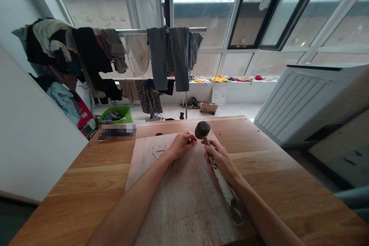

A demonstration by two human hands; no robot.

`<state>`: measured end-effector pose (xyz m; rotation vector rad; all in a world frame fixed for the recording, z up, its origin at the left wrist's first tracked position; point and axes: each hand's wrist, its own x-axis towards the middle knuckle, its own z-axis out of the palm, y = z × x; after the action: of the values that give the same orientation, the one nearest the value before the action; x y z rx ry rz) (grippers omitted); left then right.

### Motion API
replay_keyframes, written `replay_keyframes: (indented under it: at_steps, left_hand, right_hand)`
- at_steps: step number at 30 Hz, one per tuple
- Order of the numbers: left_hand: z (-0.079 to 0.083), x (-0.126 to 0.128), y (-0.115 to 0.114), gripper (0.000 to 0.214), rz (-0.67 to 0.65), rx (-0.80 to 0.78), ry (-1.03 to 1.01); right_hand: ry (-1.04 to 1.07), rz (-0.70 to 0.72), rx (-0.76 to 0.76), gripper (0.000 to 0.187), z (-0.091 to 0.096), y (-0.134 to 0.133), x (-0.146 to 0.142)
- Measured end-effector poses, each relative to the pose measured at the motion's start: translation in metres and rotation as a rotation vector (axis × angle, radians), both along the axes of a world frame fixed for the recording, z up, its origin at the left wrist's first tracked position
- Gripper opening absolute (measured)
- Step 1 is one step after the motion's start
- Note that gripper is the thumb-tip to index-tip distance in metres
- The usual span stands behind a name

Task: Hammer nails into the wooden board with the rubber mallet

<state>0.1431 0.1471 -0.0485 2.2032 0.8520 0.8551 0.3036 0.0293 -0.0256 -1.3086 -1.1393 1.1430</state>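
Note:
My right hand (220, 157) is wrapped round the upper handle of a mallet (223, 182). The mallet's dark, rounded head points up and away from me, and its pale handle is stained and worn. My left hand (182, 145) is close to the mallet head, over the far part of a worn wooden board (173, 200). Its fingers are pinched together; whatever is between them is too small to make out. Left of that hand, thin nails (155, 155) lie loose on the board, and another nail (174, 164) shows beside my wrist. Several small dots mark the board near them.
The board lies on a wooden table (95, 184). A blurred-out item (117, 132) sits at the table's far left. Beyond are a rack of hanging clothes (178, 57), a green basin (127, 113), a cardboard box (209, 108) and, to the right, a white ribbed unit (291, 103).

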Motion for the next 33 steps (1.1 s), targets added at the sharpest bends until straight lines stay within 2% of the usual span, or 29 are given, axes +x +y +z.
replay_keyframes:
  at_steps: [7, 16, 21, 26, 30, 33]
  left_hand:
    - [-0.002, 0.000, 0.002, 0.012, 0.042, -0.004, -0.058]
    - [-0.002, 0.001, 0.003, 0.007, 0.041, -0.012, -0.086]
    - [0.000, 0.000, 0.003, 0.001, 0.067, -0.011, -0.081]
    - [0.003, 0.001, 0.001, 0.005, 0.077, -0.019, -0.032]
    - [0.011, 0.000, -0.001, 0.002, 0.068, -0.037, 0.043]
    - [0.026, -0.013, 0.000, 0.013, 0.019, -0.070, 0.128]
  right_hand:
    - [-0.002, -0.016, -0.001, 0.037, 0.004, -0.003, -0.003]
    - [0.027, 0.005, 0.009, 0.038, -0.005, 0.002, 0.000]
    - [0.022, 0.029, 0.023, 0.038, 0.001, -0.001, -0.003]
    - [0.019, 0.043, -0.025, 0.037, 0.009, -0.004, -0.009]
    - [-0.003, 0.047, -0.008, 0.036, 0.008, -0.005, -0.008]
    - [-0.024, 0.046, -0.020, 0.034, 0.006, -0.004, -0.007]
